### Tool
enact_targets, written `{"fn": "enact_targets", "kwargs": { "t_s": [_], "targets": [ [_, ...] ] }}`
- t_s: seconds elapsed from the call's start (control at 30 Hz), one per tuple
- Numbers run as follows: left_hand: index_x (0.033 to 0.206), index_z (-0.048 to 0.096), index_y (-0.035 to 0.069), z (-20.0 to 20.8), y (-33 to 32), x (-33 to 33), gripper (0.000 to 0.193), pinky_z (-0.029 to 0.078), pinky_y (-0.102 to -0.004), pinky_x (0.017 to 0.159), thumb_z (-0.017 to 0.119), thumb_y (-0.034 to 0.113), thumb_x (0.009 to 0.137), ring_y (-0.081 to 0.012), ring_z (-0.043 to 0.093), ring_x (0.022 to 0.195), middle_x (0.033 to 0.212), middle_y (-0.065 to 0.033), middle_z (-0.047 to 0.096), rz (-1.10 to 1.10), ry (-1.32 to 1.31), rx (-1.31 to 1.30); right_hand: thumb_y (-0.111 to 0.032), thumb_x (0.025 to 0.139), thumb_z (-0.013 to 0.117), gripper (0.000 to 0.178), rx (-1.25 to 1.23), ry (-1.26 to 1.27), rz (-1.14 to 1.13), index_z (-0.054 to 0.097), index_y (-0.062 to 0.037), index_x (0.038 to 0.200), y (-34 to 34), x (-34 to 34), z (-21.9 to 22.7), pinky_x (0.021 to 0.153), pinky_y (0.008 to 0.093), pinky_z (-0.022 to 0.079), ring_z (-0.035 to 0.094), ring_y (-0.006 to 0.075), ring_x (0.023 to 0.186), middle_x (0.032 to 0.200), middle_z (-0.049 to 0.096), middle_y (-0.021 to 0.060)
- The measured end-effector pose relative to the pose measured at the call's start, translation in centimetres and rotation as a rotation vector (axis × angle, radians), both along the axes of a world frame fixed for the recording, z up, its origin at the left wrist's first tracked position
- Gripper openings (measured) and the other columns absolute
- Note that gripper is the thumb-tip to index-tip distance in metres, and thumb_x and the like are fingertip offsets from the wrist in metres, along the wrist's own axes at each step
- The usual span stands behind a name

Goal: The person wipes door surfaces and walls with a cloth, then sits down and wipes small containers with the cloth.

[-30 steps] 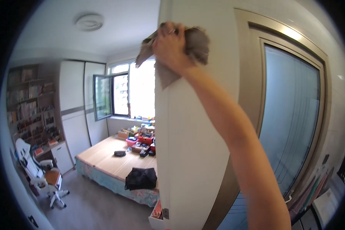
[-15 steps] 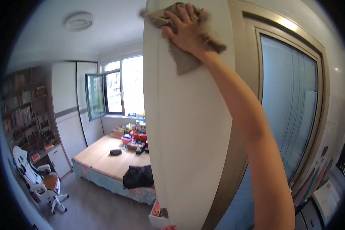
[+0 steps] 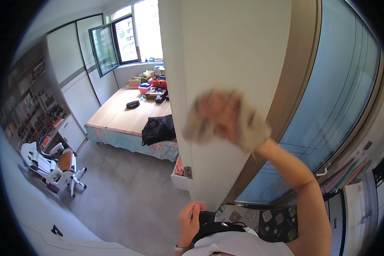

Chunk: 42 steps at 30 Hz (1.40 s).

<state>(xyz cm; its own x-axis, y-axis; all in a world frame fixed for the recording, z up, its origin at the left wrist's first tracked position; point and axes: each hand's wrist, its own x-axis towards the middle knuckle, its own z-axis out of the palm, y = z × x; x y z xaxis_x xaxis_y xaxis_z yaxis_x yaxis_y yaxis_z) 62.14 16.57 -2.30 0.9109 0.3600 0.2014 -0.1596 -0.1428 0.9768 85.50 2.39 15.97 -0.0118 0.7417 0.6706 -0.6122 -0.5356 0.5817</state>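
A beige-brown cloth (image 3: 254,123) is bunched in my right hand (image 3: 222,113), smeared by motion. It is in front of the white panel (image 3: 230,51) beside the doorway; the blur hides whether the cloth touches the panel. My left hand (image 3: 189,222) is low, near the foot of that panel, with fingers curled in and thumb against them. Nothing shows in it. A light band circles its wrist.
Left of the panel, a doorway opens on a room with a bed (image 3: 115,113), a black bag (image 3: 158,130) and a white swivel chair (image 3: 51,164). A white door with a dark handle (image 3: 56,230) stands at lower left. A framed glass door (image 3: 328,94) is at right.
My right hand has brought the cloth down from the top of the panel to about its middle. The view has tilted downward, and more of my left hand shows.
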Motion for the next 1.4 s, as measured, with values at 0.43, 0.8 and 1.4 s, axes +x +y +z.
{"fn": "enact_targets", "kwargs": {
  "t_s": [0.43,0.8,1.4],
  "targets": [
    [0.100,0.066,-0.002,-1.9,-2.1,0.2,0.024,0.049,-0.0276,0.074,0.046,0.012,0.099,-0.0177,0.064,0.079,0.086,-0.0099,0.068,-0.207,0.038,-0.046,-0.026,0.095,0.048,0.060,-0.451,1.101,0.418,0.025,-0.0083,0.148,-4.1,0.9,-27.5,0.102,0.0427,0.039,0.034,0.0241,0.139,0.156,0.022,0.0047],
    [0.142,0.040,0.003,-4.9,-5.4,4.6,0.049,0.037,-0.0394,0.106,0.050,0.010,0.094,-0.0349,0.037,0.136,0.155,-0.0201,0.019,0.029,-0.253,0.592,-0.034,0.100,0.043,0.041,2.827,2.340,2.311,0.050,-0.0089,0.131,-2.7,-14.4,-25.1,0.096,0.0334,0.042,0.055,0.0195,0.109,0.124,0.057,0.0030],
    [0.113,0.065,0.024,-10.2,-1.6,21.2,0.025,0.046,-0.0430,0.087,0.051,0.031,0.094,-0.0216,0.049,0.118,0.122,0.0019,0.059,-0.525,-0.398,1.749,-0.035,0.098,0.042,0.043,2.796,2.028,2.266,0.053,-0.0023,0.122,-13.6,-21.0,-25.4,0.084,0.0286,0.044,0.057,0.0155,0.092,0.105,0.061,0.0062]
  ]
}}
